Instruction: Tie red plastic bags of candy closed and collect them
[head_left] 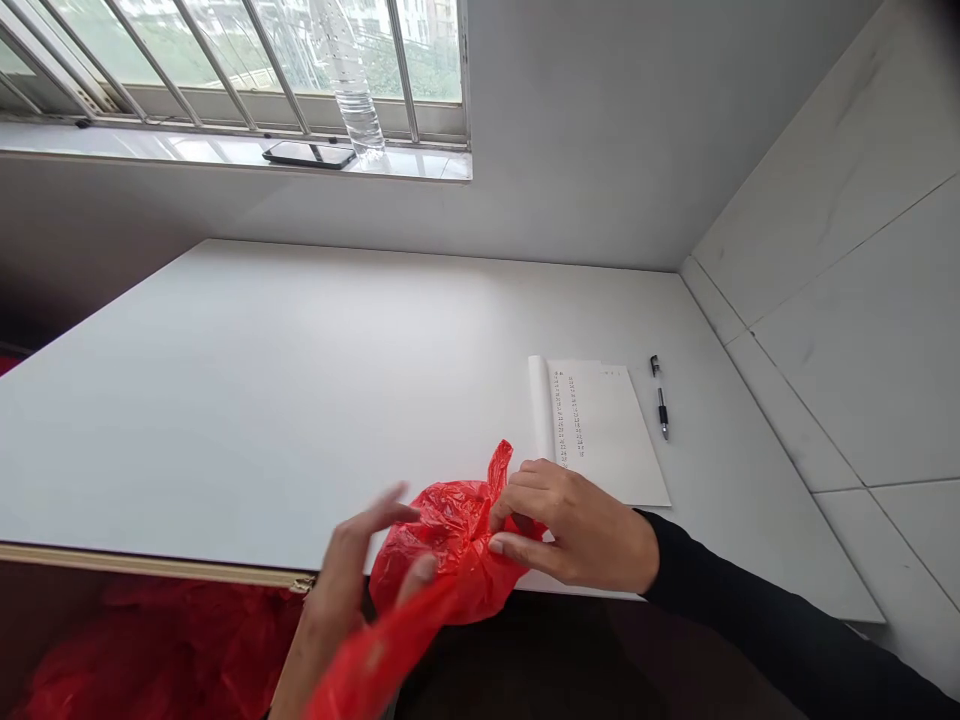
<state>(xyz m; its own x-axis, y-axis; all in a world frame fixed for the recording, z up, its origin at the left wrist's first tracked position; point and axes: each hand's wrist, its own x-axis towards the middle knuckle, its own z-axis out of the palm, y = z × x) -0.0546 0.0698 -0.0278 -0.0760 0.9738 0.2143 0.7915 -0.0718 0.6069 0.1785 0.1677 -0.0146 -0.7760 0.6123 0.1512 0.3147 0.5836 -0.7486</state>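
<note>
A red plastic bag (pixel 442 520), bunched up round contents I cannot see, sits at the table's front edge and partly overhangs it. My right hand (pixel 566 525) pinches the gathered plastic at its top right, beside a loose end that sticks upward. To the left of the bag is my left hand (pixel 351 560), slightly blurred, its thumb and fingers spread apart close to the plastic. A long blurred red strip of the bag runs down toward the lower left, in front of the left hand's thumb side.
An open notebook (pixel 611 430) with handwritten number columns lies behind my right hand, with an uncapped pen (pixel 662 413) and its cap (pixel 655 365) beyond it. More red bags (pixel 165 650) fill a space below the table (pixel 300 380). A phone (pixel 309 154) and water bottle (pixel 356 100) are on the windowsill.
</note>
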